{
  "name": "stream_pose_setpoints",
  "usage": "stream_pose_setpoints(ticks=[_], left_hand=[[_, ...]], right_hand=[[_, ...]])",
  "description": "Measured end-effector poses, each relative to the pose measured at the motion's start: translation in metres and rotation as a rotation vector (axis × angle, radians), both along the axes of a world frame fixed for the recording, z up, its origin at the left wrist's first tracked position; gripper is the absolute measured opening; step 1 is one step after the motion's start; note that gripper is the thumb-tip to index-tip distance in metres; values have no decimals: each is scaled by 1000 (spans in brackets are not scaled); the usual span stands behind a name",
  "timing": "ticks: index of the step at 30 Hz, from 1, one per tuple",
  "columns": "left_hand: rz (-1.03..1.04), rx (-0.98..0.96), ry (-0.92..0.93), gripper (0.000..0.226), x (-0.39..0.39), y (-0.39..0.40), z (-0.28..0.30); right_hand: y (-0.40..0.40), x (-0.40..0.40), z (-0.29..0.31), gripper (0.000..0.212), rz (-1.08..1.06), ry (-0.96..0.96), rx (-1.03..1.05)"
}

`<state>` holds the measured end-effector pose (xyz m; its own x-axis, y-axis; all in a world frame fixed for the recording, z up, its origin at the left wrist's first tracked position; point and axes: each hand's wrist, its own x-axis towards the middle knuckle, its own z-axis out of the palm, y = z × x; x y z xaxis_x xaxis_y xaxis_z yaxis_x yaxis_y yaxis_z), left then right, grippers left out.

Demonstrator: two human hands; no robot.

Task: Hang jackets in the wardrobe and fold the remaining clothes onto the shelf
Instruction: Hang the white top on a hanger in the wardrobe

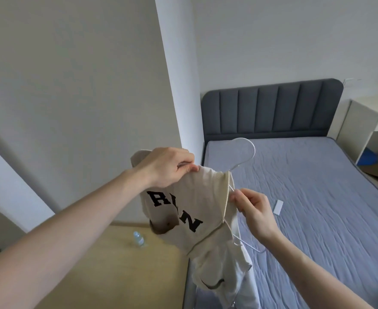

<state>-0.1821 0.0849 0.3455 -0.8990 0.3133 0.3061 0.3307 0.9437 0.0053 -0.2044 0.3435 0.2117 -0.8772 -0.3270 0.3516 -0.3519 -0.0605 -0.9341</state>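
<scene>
A cream jacket (206, 201) with black letters on it hangs in the air in front of me, above the bed's left edge. My left hand (168, 168) pinches its shoulder fabric at the upper left. A thin white hanger (245, 150) pokes out of the ribbed collar, its hook pointing up over the mattress. My right hand (252, 210) pinches the hanger's wire arm just right of the collar. The hanger's lower end shows below my right wrist; the rest of it is hidden inside the jacket.
A bed with a blue-grey mattress (317, 197) and dark padded headboard (272, 110) fills the right side. A small white tag (278, 207) lies on it. A plastic bottle (138, 238) stands on the wooden floor. A white desk (362, 128) is at far right.
</scene>
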Motion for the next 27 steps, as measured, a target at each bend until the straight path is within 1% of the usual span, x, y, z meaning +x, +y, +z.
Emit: stream_pose_setpoints(ticks=[2,4,8,10,12,14,15,16,17,20,22,25,27], left_hand=[[14,27,43,43,0,-3,-8],[25,71,95,46,2,-11,-12],[57,119,161,48,4,-23,-8],[57,127,190,44,6,-25,-3],[49,132,214,41,8,-25,5],[51,128,230,39,12,-24,13],[52,124,236,38,14,-25,17],[53,118,239,37,17,-26,20],[57,111,238,37,21,-30,23],[101,74,224,43,34,-50,27],[145,45,204,45,42,-64,23],[223,2,172,41,51,-83,12],[276,-46,150,42,52,-97,3]], right_hand=[[17,-13,-5,36,-5,-46,31],[38,-20,-22,38,-42,-119,81],[63,-15,-82,46,-50,-345,135],[55,-5,-106,48,-17,-385,210],[41,0,-120,37,36,-367,328],[27,-5,-131,11,14,-319,454],[23,-11,-135,13,-13,-298,489],[21,-20,-138,20,-45,-301,495],[21,-30,-137,23,-95,-297,492],[32,-67,-111,36,-249,-218,493],[40,-88,-78,34,-322,-166,476],[42,-104,-18,41,-395,-20,435],[39,-104,22,33,-393,65,388]])
